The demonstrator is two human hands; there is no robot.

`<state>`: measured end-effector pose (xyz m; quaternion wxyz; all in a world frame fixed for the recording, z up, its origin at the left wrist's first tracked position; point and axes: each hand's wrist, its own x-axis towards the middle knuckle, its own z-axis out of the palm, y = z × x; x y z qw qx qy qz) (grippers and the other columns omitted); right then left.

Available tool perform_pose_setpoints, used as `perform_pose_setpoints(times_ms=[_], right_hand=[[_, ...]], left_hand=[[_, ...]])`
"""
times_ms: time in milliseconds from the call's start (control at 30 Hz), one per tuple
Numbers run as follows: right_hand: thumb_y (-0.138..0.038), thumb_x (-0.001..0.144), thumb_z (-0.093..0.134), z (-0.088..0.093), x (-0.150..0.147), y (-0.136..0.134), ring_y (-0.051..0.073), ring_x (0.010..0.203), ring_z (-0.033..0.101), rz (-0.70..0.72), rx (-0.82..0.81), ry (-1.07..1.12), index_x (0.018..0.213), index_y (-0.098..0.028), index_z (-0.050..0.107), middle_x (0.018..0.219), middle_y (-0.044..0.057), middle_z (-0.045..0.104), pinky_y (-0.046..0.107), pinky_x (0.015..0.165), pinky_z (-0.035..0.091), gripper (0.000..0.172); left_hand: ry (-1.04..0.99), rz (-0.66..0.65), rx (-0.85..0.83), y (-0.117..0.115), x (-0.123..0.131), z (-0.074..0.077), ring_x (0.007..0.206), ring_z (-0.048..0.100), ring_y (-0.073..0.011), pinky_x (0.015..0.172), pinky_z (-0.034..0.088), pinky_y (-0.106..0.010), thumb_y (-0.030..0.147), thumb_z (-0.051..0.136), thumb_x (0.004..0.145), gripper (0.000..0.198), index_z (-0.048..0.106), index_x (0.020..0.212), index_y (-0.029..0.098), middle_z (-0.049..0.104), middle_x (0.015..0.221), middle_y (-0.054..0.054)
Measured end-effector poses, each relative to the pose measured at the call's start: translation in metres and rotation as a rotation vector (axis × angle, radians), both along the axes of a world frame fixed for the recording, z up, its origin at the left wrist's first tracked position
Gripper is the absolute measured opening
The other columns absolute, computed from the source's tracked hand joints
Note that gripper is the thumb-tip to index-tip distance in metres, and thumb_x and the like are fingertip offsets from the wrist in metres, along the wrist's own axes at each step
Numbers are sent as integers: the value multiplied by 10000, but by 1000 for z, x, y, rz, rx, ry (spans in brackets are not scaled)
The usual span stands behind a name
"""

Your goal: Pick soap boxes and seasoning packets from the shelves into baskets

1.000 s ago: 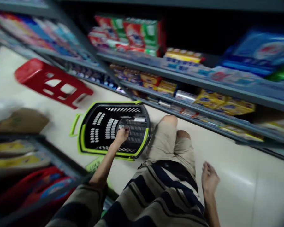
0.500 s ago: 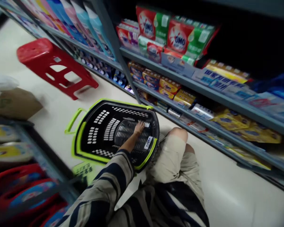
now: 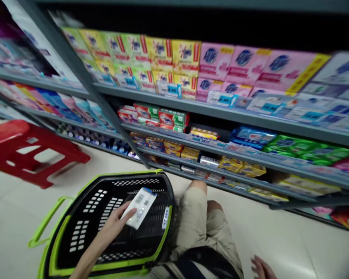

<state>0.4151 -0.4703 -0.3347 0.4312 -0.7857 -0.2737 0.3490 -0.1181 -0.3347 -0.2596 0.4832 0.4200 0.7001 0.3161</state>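
My left hand point(image 3: 119, 221) is closed on a white packet point(image 3: 141, 207) with a blue end and dark printed patches, the thumb lying across its face. Packet and hand are over the black shopping basket point(image 3: 90, 197), which has lime-green rims and stands on the floor to the left of my knees. My right hand point(image 3: 261, 268) shows only in part at the bottom edge, right of my legs. Its visible fingers are apart, and I see nothing in them.
Shelves point(image 3: 192, 102) run across the front, stocked with yellow and pink boxes point(image 3: 215, 62), red-green packs point(image 3: 171, 118) and green packs point(image 3: 291, 145). A red plastic stool point(image 3: 35, 147) stands at the left, beyond the basket. Pale floor shows around my legs.
My left hand has come up from the bottom of the basket with the white packet in it. My view has tilted up toward the shelves, and my right hand has appeared.
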Motion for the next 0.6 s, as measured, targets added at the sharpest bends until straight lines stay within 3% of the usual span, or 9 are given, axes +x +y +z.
perform_pose_setpoints(times_ms=[33,100,133,233,300,367,433,500,600], right_hand=[[-850,658,709,10,-13,0,478,807,796,-4,32,54,876,-445,809,840,45,815,680,665,682,470],[-749,795,744,43,-46,19,434,1083,791,106,137,200,1038,-422,826,1114,44,832,675,986,658,415],[-697,853,746,65,-64,34,412,1177,766,203,210,283,1157,-396,813,1229,62,809,663,1091,612,434],[-576,954,746,133,-101,74,319,1377,667,382,522,493,1472,-347,653,1501,80,675,560,1245,508,574],[-534,940,795,163,-105,83,264,1291,697,401,645,541,1402,-320,687,1371,67,735,439,1179,563,520],[-512,922,828,176,-93,75,205,1000,743,354,677,570,1239,-294,742,1095,36,782,309,911,641,395],[-499,926,829,176,-74,57,159,784,700,282,681,638,1204,-284,733,972,14,767,250,691,596,364],[-489,940,818,171,-53,39,147,764,696,196,710,681,1272,-283,697,1043,19,776,244,673,586,409],[-491,927,832,165,-26,20,158,842,724,52,738,603,1280,-243,694,1135,46,780,248,743,609,454]], left_hand=[[-170,128,-19,-6,17,19,964,770,-307,823,617,-361,575,848,763,377,806,1023,305,830,1030,-15],[-538,238,-108,-10,69,48,705,708,-250,639,575,-322,557,884,705,384,794,911,246,767,795,-49],[-720,200,-161,-8,101,59,593,635,-201,555,522,-283,537,881,703,383,783,886,215,702,696,-49],[-1188,-168,-350,-2,202,81,417,316,-50,414,317,-175,433,795,784,333,759,895,121,463,559,19],[-1308,-320,-444,-5,258,84,410,185,-7,401,234,-129,280,768,807,181,743,892,122,375,563,62],[-1272,-469,-505,-16,297,80,402,231,-10,396,242,-133,302,792,818,169,736,868,150,395,568,53],[-1061,-631,-454,-28,316,71,432,451,-83,410,356,-200,496,826,826,303,750,864,205,539,605,-16],[-815,-700,-296,-35,321,64,613,666,-184,526,518,-281,650,838,805,417,771,894,248,706,757,-84],[-689,-622,-31,-37,324,67,923,761,-219,796,626,-320,715,781,855,526,793,1039,222,799,1036,-123]])
